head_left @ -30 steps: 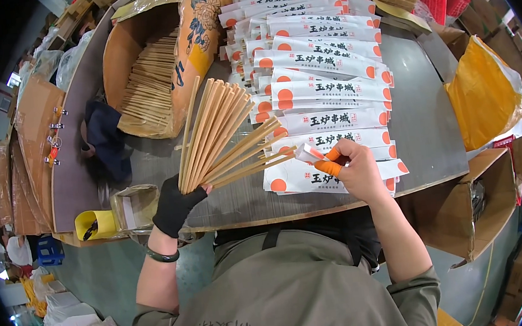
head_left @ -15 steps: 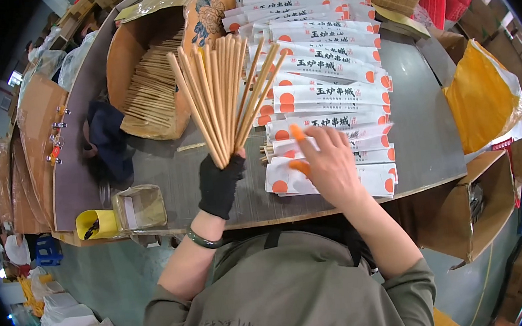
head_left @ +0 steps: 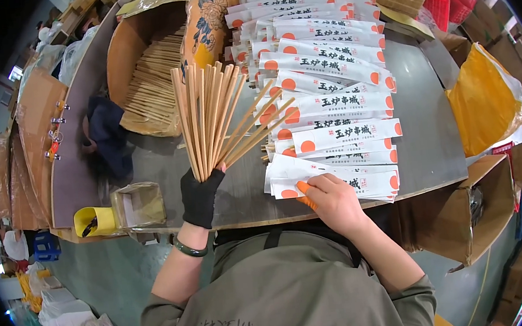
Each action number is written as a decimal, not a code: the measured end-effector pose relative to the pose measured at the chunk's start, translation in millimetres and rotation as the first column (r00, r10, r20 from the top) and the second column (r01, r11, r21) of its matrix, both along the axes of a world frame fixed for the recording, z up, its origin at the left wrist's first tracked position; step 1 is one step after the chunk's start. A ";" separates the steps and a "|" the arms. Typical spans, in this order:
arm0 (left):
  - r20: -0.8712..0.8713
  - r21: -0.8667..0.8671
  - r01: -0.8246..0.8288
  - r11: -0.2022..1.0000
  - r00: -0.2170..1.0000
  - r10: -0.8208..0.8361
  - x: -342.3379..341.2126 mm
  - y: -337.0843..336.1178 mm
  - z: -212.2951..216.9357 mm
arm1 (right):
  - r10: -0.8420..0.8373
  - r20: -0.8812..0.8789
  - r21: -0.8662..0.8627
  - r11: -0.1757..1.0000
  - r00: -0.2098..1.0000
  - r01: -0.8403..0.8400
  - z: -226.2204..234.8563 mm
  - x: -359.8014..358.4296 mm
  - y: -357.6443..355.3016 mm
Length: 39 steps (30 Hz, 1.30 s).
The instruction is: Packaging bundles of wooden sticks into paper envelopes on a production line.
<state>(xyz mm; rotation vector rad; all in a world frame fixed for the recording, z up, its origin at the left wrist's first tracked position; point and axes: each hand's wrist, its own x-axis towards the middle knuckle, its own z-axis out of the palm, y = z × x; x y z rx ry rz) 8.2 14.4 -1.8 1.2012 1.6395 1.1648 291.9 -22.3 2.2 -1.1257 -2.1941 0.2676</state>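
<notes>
My left hand [head_left: 201, 199], in a black fingerless glove, is closed round the lower ends of a bundle of wooden chopsticks [head_left: 207, 121]. Their upper ends fan out, and a few lean off to the right toward the pile. My right hand [head_left: 335, 203] wears orange finger covers on its thumb and forefinger. Its fingers are drawn together on the near left part of a white paper chopstick sleeve [head_left: 285, 187] at the front of the pile. Long overlapping rows of such sleeves [head_left: 340, 102], printed with red-orange dots, run back across the table. Chopstick ends poke out at their left side.
An open carton [head_left: 122, 63] of loose chopsticks lies on the grey table [head_left: 423, 122], at the far left. Dark cloth [head_left: 108, 137], a yellow cup [head_left: 94, 222] and a clear-taped box [head_left: 139, 205] line the left side. At right are a yellow sack [head_left: 487, 100] and an open cardboard box [head_left: 460, 210].
My left hand has moved left and slightly nearer to me with the chopsticks, which fan wider. My right hand has come down and closed its fingers on the nearest sleeve.
</notes>
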 end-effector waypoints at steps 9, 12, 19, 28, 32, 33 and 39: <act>-0.017 -0.047 0.130 0.990 0.991 -0.131 -17.7 -15.0 9.7 | -0.022 0.002 -0.027 0.999 1.000 0.022 3.6 -4.5 4.6; -0.041 -0.019 0.145 0.989 0.988 -0.146 -17.4 -17.5 11.1 | -0.054 -0.071 -0.038 0.998 0.996 0.052 -2.2 1.2 8.6; -0.131 0.051 0.164 0.985 0.979 -0.156 -27.5 -20.0 19.0 | -0.463 -0.310 -0.657 0.735 0.831 0.165 26.1 15.0 19.2; -0.250 0.037 0.274 0.961 0.934 -0.256 -45.3 -14.6 33.3 | -0.413 -0.349 -0.680 0.729 0.841 0.076 41.2 26.9 19.7; -0.210 0.011 0.269 0.963 0.942 -0.261 -51.9 -12.4 31.2 | -0.383 -0.338 -0.666 0.743 0.860 0.069 42.4 26.7 19.8; -0.214 0.038 0.267 0.963 0.944 -0.253 -52.3 -12.3 29.4 | -0.382 -0.339 -0.665 0.744 0.860 0.068 43.8 26.0 20.1; -0.203 0.031 0.273 0.962 0.944 -0.261 -55.4 -10.8 30.0 | -0.380 -0.291 -0.681 0.727 0.878 0.089 47.8 25.2 21.6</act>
